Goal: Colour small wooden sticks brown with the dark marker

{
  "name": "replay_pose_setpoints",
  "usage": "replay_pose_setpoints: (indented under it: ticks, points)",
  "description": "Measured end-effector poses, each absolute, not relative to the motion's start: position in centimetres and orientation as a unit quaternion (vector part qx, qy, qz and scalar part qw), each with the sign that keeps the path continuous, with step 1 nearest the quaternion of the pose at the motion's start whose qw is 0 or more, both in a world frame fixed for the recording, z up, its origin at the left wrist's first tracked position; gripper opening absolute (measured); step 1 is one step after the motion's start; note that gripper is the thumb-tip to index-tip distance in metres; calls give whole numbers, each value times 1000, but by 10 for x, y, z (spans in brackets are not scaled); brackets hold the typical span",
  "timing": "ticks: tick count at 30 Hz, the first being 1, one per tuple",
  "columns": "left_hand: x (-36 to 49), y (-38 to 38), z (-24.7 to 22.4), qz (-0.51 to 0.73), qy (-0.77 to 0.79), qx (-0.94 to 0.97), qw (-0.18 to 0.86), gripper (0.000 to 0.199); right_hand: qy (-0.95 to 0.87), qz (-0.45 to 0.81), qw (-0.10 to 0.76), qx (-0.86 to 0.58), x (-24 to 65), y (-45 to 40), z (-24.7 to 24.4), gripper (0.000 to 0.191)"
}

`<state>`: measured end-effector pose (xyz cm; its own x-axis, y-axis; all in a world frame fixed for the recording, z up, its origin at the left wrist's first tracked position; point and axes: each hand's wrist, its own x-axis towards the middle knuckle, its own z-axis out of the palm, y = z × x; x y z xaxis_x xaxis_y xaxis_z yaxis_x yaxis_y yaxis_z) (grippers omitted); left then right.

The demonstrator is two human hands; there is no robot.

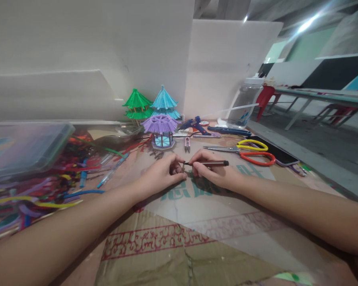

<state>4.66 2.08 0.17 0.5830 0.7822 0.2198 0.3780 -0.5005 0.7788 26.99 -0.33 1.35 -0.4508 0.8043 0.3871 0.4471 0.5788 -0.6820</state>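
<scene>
My left hand [170, 171] pinches a small thin brown piece [183, 167] between thumb and fingers, over the middle of the cardboard. From the right, my right hand [209, 169] holds a dark brown marker pen [216, 163], its tip pointing left and close to the small piece. Whether the tip touches the piece is too small to tell. Just behind the hands stands a little pavilion with a purple roof [160, 124] and light blue panels. Small snips [187, 144] lie between it and my right hand.
Behind are a green-roofed model [137, 104], a blue-roofed model [164, 101] and a glue gun [197, 125]. To the right lie scissors [237, 149], a phone [274, 151] and a water bottle [245, 103]. A plastic box [26, 147] and coloured pipe cleaners [32, 202] fill the left.
</scene>
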Motion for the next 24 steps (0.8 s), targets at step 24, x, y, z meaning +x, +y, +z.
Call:
replay_pose_setpoints:
  ticks: [24]
  points:
    - [45,23,-2,293,358,826,322,32,-831,236,333,-378,270,-2,13,12]
